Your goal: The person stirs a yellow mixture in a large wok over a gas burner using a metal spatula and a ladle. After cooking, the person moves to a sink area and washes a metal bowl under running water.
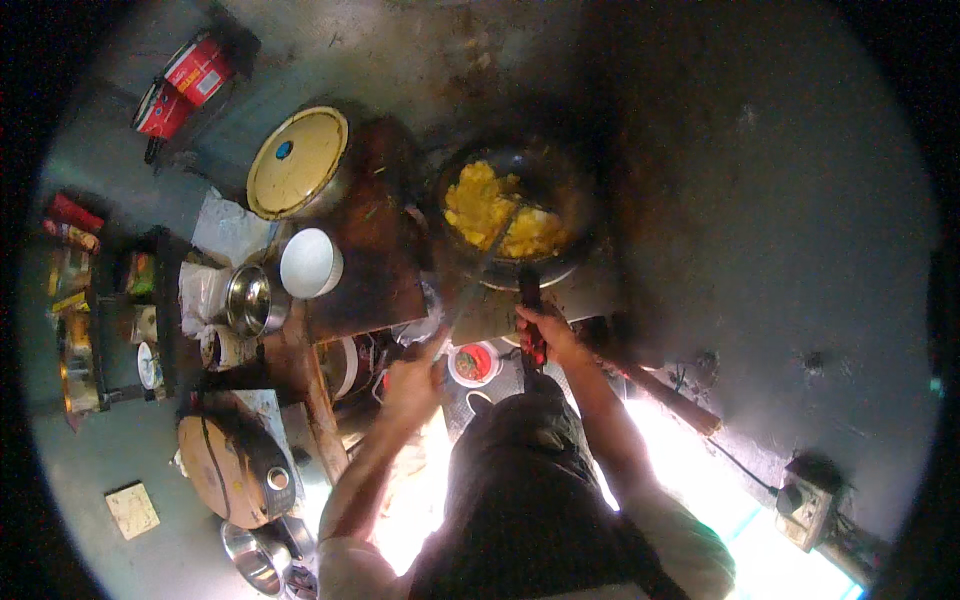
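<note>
A dark wok (565, 172) sits ahead of me, with a soft yellow heap that looks like scrambled egg (482, 200) in it. My left hand (412, 385) is closed around the lower end of a long-handled spatula (478, 268). The spatula's far end lies in the yellow food, and its blade is partly covered. On the near side of the wok, my right hand (545, 332) grips the wok's dark handle (530, 290), fingers wrapped round it. Below and between my hands stands a white tub with red contents (472, 364).
Left of the wok, a brown wooden counter (375, 285) bears a white bowl (311, 263), a steel bowl (250, 300) and a large pot with a yellowish lid (298, 162). A round wooden board (215, 470) is at lower left. A socket box (803, 505) hangs at lower right.
</note>
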Motion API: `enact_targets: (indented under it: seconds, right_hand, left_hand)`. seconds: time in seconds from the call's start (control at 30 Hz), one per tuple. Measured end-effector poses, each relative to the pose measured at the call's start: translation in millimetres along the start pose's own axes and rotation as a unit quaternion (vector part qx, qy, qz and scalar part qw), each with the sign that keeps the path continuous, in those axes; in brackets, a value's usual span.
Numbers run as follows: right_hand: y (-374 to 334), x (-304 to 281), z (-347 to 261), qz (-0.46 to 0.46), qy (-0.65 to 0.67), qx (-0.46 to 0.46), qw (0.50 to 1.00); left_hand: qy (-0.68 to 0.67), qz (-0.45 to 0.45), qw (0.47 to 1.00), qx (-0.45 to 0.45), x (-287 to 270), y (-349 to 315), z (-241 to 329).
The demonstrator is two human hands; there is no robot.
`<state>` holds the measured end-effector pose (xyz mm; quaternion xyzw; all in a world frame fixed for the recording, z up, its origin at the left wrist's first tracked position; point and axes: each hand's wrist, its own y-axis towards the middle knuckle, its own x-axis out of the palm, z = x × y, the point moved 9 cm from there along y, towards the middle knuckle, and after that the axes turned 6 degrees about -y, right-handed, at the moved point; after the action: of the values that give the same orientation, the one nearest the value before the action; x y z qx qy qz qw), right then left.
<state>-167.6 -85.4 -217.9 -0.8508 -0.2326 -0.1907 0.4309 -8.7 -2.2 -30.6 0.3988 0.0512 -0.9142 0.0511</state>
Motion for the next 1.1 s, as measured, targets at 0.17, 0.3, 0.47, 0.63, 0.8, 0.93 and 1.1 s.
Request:
enact_targets:
  seconds: [0.17, 0.3, 0.47, 0.63, 0.8, 0.93, 1.1]
  right_hand:
    - [-95.3, 45.7, -12.4, 0.115, -0.138, -0.015, 0.984]
    - [-69.5, 31.3, 3.0, 0.087, -0.134, -0.036, 0.987]
    - [-122.8, 30.9, 47.0, 0.080, -0.151, -0.027, 0.985]
    - [-50.7, 34.6, -23.7, 0.100, -0.109, -0.054, 0.987]
    - [-83.3, 35.2, 7.2, 0.116, -0.320, -0.174, 0.924]
    - [-46.6, 26.5, 20.1, 0.076, -0.132, -0.046, 0.987]
    - [-76.2, 27.6, 29.0, 0.113, -0.312, -0.163, 0.929]
  left_hand:
    - [0.055, -0.029, 0.998, -0.019, -95.1, -49.7, 8.5]
    - [0.020, -0.016, 0.999, -0.020, -85.6, -68.4, 4.4]
    - [-0.036, -0.001, 0.996, -0.076, -88.4, -100.1, -21.2]
    - [-0.035, 0.004, 0.999, -0.018, -101.2, -83.2, 8.8]
    - [0.017, 0.005, 0.997, -0.073, -106.0, -94.7, -17.0]
    - [-0.132, 0.028, 0.990, -0.026, -102.9, -80.8, -9.5]
    - [-0.164, 0.066, 0.983, -0.048, -99.8, -79.4, -46.2]
